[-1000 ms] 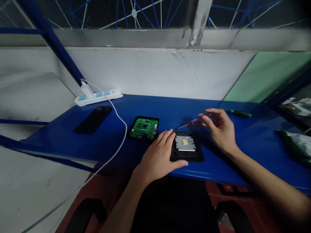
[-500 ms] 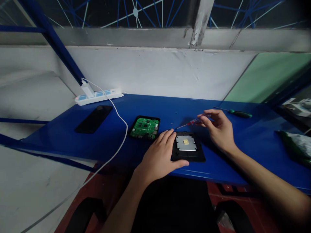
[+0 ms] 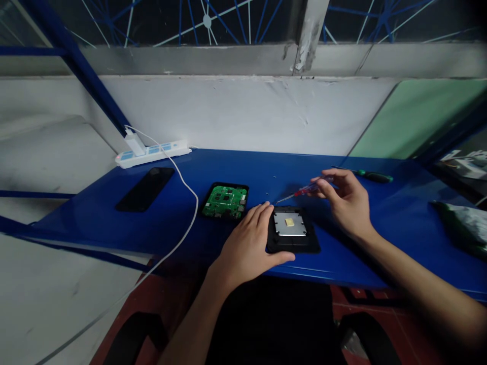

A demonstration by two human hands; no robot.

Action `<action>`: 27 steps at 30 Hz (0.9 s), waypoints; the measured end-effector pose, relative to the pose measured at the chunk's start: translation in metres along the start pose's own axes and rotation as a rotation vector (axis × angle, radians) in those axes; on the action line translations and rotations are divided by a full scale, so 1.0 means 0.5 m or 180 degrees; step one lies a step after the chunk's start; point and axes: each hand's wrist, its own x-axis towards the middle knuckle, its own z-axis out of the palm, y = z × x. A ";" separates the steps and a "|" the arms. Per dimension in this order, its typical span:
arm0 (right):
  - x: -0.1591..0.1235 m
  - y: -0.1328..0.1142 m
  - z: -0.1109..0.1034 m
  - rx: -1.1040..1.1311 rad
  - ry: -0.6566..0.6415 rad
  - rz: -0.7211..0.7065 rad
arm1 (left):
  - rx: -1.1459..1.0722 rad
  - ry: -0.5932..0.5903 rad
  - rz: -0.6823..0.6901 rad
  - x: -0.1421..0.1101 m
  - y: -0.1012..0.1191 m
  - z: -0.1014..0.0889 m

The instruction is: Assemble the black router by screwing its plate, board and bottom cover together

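Where the worktop (image 3: 213, 163) begins at far left, a white power strip (image 3: 169, 150) sits near the wall (image 3: 228, 111), white adapter (image 3: 134, 143) plugged in, white cable (image 3: 194, 213) looping forward and down past the front edge. Black phone (image 3: 145, 189) lies flat just in front of the strip. Right of the cable: green circuit board (image 3: 225, 201) seated in a black shell (image 3: 230, 184), ports toward the right and near sides. Next, left hand (image 3: 249, 246), grip wide: fingers at the far left corner of a black cover (image 3: 297, 245), thumb stretched along its near edge. Cover is flat on the worktop, right of the board, metal plate (image 3: 289, 231) facing up, yellow pad (image 3: 289, 222) on the plate. Two tiny bits, a nearer one (image 3: 267, 193) and a farther one (image 3: 274, 177), lie beyond the cover; too small to identify. Right hand (image 3: 348, 203) has a narrow grip on the clear-and-red screwdriver (image 3: 304, 189), shaft angled down-left, tip by the left fingertips. Can't tell if the tip touches anything. Behind that hand, green-handled driver (image 3: 375, 176) lies on the worktop. Far right: green and silver bag (image 3: 464, 223), partly dark.
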 end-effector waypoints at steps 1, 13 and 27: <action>-0.001 -0.004 -0.001 -0.0015 0.0004 -0.0022 | -0.0048 0.0031 0.0003 -0.001 0.000 0.000; -0.008 -0.018 -0.003 0.0036 -0.0197 -0.0005 | -0.0036 0.0080 0.0022 -0.002 0.004 -0.004; -0.016 -0.025 -0.001 0.0050 -0.0323 0.0062 | 0.0036 0.0003 0.0042 -0.001 0.005 -0.006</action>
